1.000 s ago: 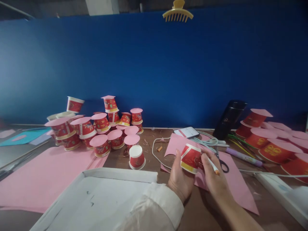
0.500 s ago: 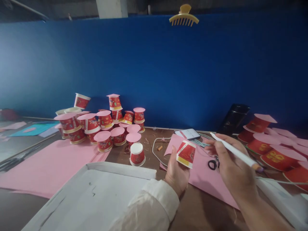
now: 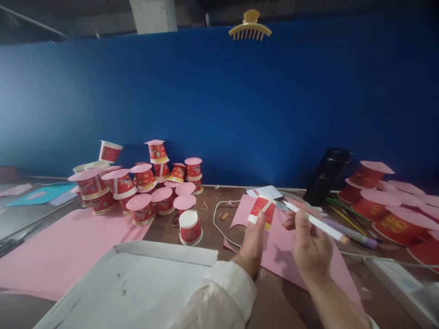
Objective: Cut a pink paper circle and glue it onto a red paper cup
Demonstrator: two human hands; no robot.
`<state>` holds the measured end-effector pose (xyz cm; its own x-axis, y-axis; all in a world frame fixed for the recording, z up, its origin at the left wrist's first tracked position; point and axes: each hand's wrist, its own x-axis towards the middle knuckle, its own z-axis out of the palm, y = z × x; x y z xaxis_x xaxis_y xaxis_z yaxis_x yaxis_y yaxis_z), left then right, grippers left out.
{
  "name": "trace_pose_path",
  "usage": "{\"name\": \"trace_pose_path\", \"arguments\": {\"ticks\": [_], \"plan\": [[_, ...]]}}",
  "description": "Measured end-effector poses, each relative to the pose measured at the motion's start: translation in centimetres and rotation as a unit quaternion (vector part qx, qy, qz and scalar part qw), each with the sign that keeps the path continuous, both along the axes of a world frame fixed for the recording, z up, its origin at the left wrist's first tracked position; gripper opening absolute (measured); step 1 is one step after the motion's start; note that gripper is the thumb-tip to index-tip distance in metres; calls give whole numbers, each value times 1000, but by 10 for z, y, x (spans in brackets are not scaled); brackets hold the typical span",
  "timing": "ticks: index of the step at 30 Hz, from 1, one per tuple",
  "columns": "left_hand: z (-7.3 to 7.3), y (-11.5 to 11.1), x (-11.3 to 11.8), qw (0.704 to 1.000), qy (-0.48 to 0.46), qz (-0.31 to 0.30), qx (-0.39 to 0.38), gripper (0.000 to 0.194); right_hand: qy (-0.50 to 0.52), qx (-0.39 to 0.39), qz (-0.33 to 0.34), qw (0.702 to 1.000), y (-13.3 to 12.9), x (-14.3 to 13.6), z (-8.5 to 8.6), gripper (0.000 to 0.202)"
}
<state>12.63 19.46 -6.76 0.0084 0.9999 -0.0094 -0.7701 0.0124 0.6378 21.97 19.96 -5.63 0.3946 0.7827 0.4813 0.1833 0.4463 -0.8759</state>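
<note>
My left hand [image 3: 252,249], in a white sleeve, is closed around a small red paper cup [image 3: 268,210] with a white label strip. The thumb presses on the cup's near side and the cup is tilted. Just right of it, my right hand [image 3: 311,253] grips a white marker pen [image 3: 322,224] between thumb and fingers. The pen slants, its white tip toward the cup and its orange end to the right. Beneath both hands lies a pink paper sheet [image 3: 284,256]. A red cup [image 3: 190,232] stands upside down on the table, left of my left hand.
Red cups with pink paper discs [image 3: 141,203] stand stacked at the left; more red cups [image 3: 394,224] stand at the right. A phone [image 3: 265,192], a cable [image 3: 215,217], a black bottle [image 3: 327,176], a pink sheet [image 3: 68,256] and a white tray [image 3: 164,252] surround the hands.
My right hand has moved left with the marker, nearer the cup. The cup has turned and tipped in my left hand. A black loop by my right hand no longer shows. The view has shifted slightly.
</note>
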Motion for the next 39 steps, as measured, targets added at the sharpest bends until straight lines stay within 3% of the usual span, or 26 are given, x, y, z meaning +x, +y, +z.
{"name": "trace_pose_path", "arguments": {"ticks": [3,7,9,11,16,19,29,39], "plan": [[4,-5,-3,994,95,40,49,47,-27,31,-5,999,-2,3,-4,45],[5,-5,-3,988,107,45,106,47,-101,61,-17,993,-6,2,-2,35],[1,-4,-2,988,112,42,99,47,-131,71,-29,988,-8,3,-3,31],[-4,-1,-1,993,93,23,64,47,-147,71,-48,985,-9,4,-4,30],[-15,8,6,996,-68,-58,2,56,-179,55,-79,979,-7,8,-7,30],[-17,11,10,992,-112,-52,-15,54,-218,63,-97,969,-5,9,-6,30],[-22,17,11,991,-122,-37,-49,62,-272,95,-113,951,-2,10,-10,29],[-21,19,13,988,-140,-24,-55,52,-285,114,-130,943,-3,8,-7,28]]}}
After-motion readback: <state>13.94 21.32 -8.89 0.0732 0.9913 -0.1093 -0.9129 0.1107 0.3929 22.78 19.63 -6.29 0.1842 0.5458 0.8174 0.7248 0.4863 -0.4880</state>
